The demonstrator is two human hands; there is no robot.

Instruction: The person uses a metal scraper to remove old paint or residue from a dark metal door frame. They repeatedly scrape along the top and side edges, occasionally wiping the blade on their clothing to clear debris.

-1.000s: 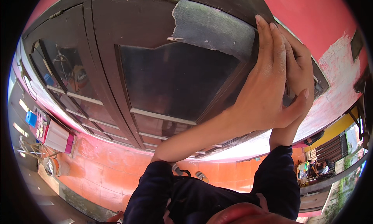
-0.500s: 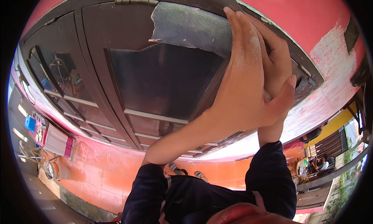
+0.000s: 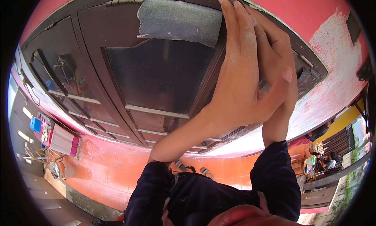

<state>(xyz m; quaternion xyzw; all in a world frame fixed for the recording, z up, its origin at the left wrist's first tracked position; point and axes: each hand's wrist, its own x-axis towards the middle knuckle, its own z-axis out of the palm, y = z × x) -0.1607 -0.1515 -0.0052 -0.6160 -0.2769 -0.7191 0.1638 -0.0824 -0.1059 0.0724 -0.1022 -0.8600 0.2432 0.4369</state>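
Observation:
A dark brown door with dark glass panes fills the upper middle. A grey, ragged-edged sheet or patch lies along its top. My left hand is laid over my right hand at the pane's right side, fingers stretched toward the top of the dark frame, thumb apart. My right hand's fingers also reach upward, slightly bent, with their tips mostly hidden beneath the left ones. Whether anything lies under the fingertips I cannot tell.
Peeling pink-and-white wall borders the door. Orange floor tiles lie below. At left stand a table with a blue container and buckets. At far right, people are near assorted items.
Both my hands have moved left and upward in the picture, still overlapped with fingers stretched. The top of the door has also shifted leftward in view.

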